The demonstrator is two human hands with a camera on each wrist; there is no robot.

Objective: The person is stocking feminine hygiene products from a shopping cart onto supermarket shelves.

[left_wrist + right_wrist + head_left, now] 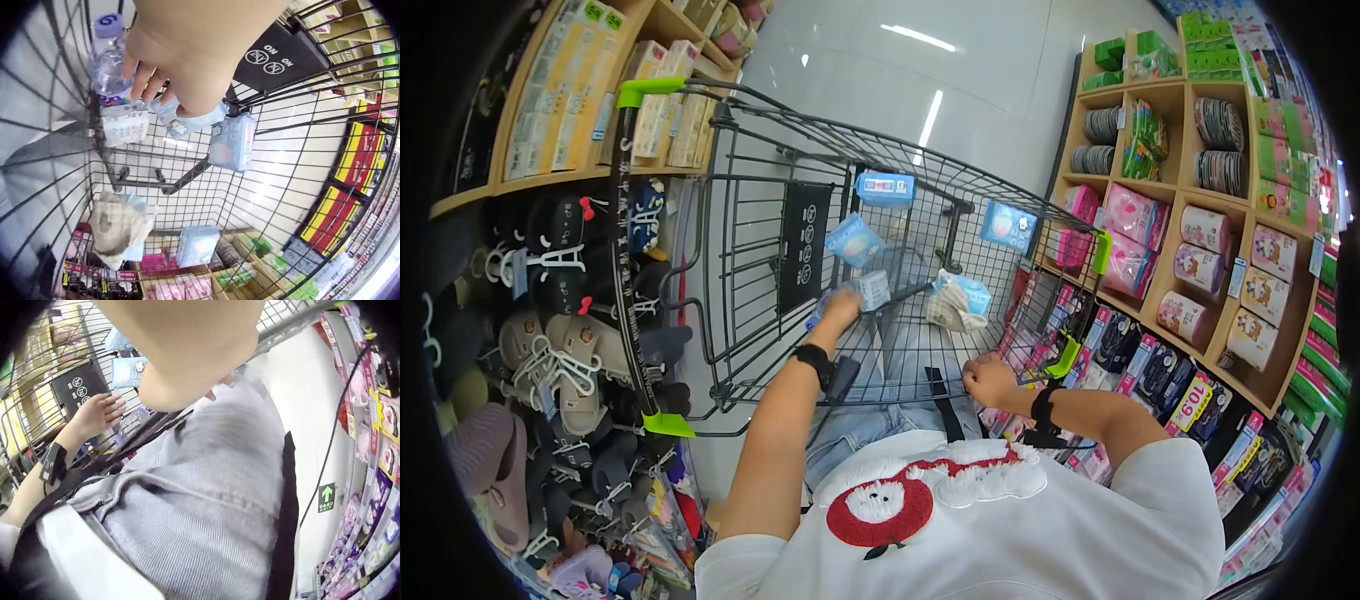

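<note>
My left hand (840, 308) reaches down into a wire shopping cart (745, 345), fingers extended and loosely spread. In the left wrist view its fingertips lie beside a clear plastic bottle (111, 65) with a purple cap. A light-blue pack (187, 120) is right under the thumb, and a whitish printed pack (125, 125) sits just below the fingers. Another light-blue pack (232, 144) stands beside them. My right hand (990, 380) grips the cart's near rim with curled fingers; its own wrist hides much of it in the right wrist view.
Farther along the cart lie a light-blue pack (1010, 225) and a crumpled beige bag (955, 308) over a blue packet. Slippers (580, 350) hang on a rack at left. Shelves (1170, 190) with pink and green packages stand at right. Shiny floor (990, 60) lies beyond.
</note>
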